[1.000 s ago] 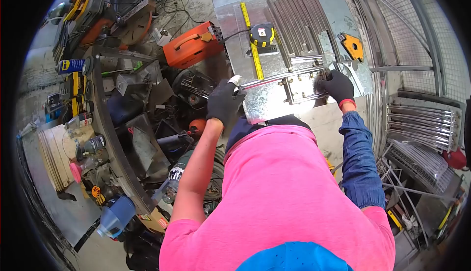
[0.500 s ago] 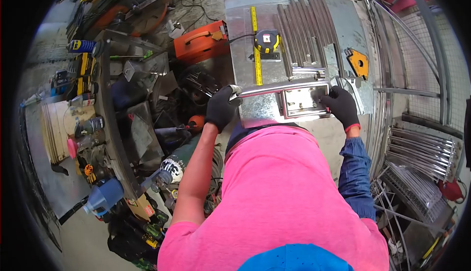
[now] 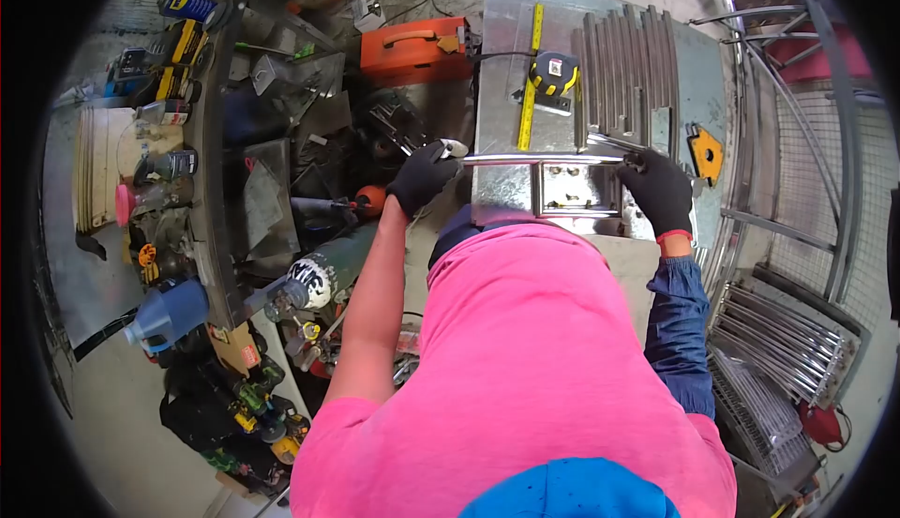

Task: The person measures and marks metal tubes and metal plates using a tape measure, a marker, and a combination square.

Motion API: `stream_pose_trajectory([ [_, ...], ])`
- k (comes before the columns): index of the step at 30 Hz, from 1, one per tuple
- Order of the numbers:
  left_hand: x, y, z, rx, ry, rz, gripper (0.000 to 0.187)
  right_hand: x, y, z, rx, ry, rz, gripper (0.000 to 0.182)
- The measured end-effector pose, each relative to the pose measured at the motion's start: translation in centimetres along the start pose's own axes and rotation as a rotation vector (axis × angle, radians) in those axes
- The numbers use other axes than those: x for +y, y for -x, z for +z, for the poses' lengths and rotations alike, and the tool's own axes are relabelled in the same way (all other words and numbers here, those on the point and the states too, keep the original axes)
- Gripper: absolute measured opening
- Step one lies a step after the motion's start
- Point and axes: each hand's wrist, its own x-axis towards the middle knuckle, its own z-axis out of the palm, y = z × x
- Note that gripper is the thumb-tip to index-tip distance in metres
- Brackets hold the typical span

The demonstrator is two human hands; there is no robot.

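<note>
Both my hands wear black gloves at the near edge of the metal-topped table (image 3: 502, 12). My left hand (image 3: 425, 178) is closed on the left end of a shiny metal frame (image 3: 536, 190). The right part of that frame is a rectangular opening, over which my right hand (image 3: 658, 195) is bent, its fingers closed at the upper right corner; the fingertips are partly hidden. Beyond the frame lie a yellow and black tape measure (image 3: 553, 75), a yellow ruler strip (image 3: 528, 110) and several metal bars (image 3: 630, 68).
An orange toolbox (image 3: 415, 51) stands left of the table. On the table's right side lies an orange magnetic square (image 3: 705, 154). A cluttered shelf (image 3: 208, 171) with bottles and tools is at the left, a green gas cylinder (image 3: 347, 260) below it. Metal racks (image 3: 783, 335) stand at the right.
The view has turned, so the table and its tools appear further right. My right hand has shifted slightly up to the frame's upper right corner. My left hand stays at the left end.
</note>
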Motion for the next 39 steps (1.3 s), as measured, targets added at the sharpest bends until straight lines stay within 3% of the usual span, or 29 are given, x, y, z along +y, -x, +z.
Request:
stream_pose_trajectory([
  [1, 0.7, -0.4, 0.2, 0.0, 0.005, 0.015, 0.036, -1.0, -0.7, -0.9, 0.154, -0.013, -0.091, 0.048],
  [3, 2.3, -1.2, 0.8, 0.246, -0.359, 0.026, 0.034, -2.7, -3.7, -2.1, 0.271, -0.142, -0.311, 0.063],
  [4, 4.3, -1.8, 1.2, 0.326, -0.399, -0.055, 0.041, -3.8, -5.3, -2.2, 0.28, -0.128, -0.403, 0.069],
  [7, 8.9, -4.6, 2.2, 0.165, -0.487, -0.142, 0.05, -6.9, -10.0, -0.4, 0.318, -0.08, -0.581, 0.082],
  [9, 10.1, -6.9, 3.8, 0.112, -0.496, -0.151, 0.057, -9.2, -12.6, 1.9, 0.349, 0.029, -0.585, 0.092],
  [11, 10.6, -9.0, 5.5, 0.087, -0.658, -0.179, 0.06, -10.5, -15.2, 4.1, 0.311, 0.09, -0.548, 0.078],
  [13, 10.0, -11.2, 6.6, 0.04, -0.662, -0.126, 0.057, -11.3, -15.9, 4.3, 0.091, 0.04, -0.453, 0.058],
  [14, 8.9, -12.7, 6.8, -0.041, -0.675, -0.142, 0.046, -11.1, -16.0, 5.0, 0.155, 0.031, -0.478, 0.051],
  [15, 8.1, -13.3, 6.8, -0.077, -0.637, -0.128, 0.047, -10.8, -16.1, 5.2, 0.218, 0.025, -0.502, 0.044],
  [17, 5.7, -14.0, 6.8, -0.039, -0.591, -0.092, 0.045, -9.8, -14.9, 4.6, 0.364, -0.041, -0.625, 0.05],
  [19, 3.5, -14.7, 6.1, -0.101, -0.62, -0.001, 0.04, -8.9, -12.3, 2.9, 0.451, -0.102, -0.578, 0.055],
  [23, 5.2, -10.9, 3.1, 0.014, -0.228, 0.004, 0.032, -4.9, -8.7, -0.6, 0.63, -0.258, -0.471, 0.067],
  [27, 7.9, -7.4, -1.2, 0.12, 0.252, -0.254, 0.014, 5.6, -6.8, -1.7, 0.632, -0.2, -0.264, 0.065],
  [29, 4.7, -6.8, -3.5, 0.201, 0.396, -0.154, 0.013, 11.0, -5.6, -1.1, 0.697, -0.066, -0.138, 0.063],
  [31, 3.6, -5.2, -5.6, 0.166, 0.405, -0.21, 0.011, 14.7, -4.6, -0.7, 0.711, -0.004, -0.002, 0.063],
  [33, 3.0, -3.4, -6.9, 0.113, 0.554, -0.154, 0.014, 18.0, -4.4, 0.2, 0.617, -0.031, 0.042, 0.063],
  [35, -0.1, -1.0, -7.8, 0.233, -0.253, 0.064, 0.017, 19.4, -4.9, 0.7, 0.454, -0.024, -0.002, 0.07],
  [37, -2.4, 0.8, -7.8, 0.294, -0.219, -0.011, 0.016, 19.1, -5.2, 0.1, 0.389, -0.083, 0.004, 0.075],
  [39, 4.6, 3.7, -6.1, 0.411, 0.007, -0.402, 0.017, 17.4, -6.2, 1.3, 0.683, 0.168, 0.022, 0.073],
])
